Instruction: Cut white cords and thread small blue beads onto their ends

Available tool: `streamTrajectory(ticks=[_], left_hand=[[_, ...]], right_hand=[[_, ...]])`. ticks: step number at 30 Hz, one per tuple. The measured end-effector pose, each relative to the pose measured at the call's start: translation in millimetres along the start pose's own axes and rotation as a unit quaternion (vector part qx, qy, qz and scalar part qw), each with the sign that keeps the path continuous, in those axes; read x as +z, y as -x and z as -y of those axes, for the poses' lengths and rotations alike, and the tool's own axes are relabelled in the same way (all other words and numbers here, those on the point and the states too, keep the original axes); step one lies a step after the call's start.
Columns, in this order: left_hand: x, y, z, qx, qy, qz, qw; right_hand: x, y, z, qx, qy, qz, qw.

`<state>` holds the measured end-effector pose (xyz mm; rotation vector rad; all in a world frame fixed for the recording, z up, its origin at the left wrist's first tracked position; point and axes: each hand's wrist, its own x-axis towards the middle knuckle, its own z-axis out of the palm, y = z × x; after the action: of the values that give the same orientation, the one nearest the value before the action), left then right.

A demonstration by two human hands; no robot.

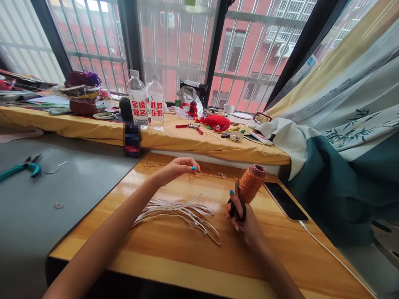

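Gripping black-handled scissors (237, 207) beside the orange cord spool (252, 182), the right hand (245, 220) rests on the wooden table (174, 257). The left hand (176, 168), fingers curled together, perhaps pinches an orange thread (202, 176); too fine to tell. White strips (177, 209) lie between.

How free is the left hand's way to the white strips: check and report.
Probably yes. The left hand is low over the table just beyond the strips, with nothing between them. The right hand, holding scissors, is off to the side.
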<state>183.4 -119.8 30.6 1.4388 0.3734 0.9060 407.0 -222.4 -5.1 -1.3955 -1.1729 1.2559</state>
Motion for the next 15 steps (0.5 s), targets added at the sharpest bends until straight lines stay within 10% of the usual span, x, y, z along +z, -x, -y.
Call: streamTrajectory(ticks=[15], left_hand=[[-5.0, 0, 0, 0.008, -0.021, -0.002, 1.0]], right_hand=[[2, -7, -14, -0.075, -0.01, -0.071, 0.995]])
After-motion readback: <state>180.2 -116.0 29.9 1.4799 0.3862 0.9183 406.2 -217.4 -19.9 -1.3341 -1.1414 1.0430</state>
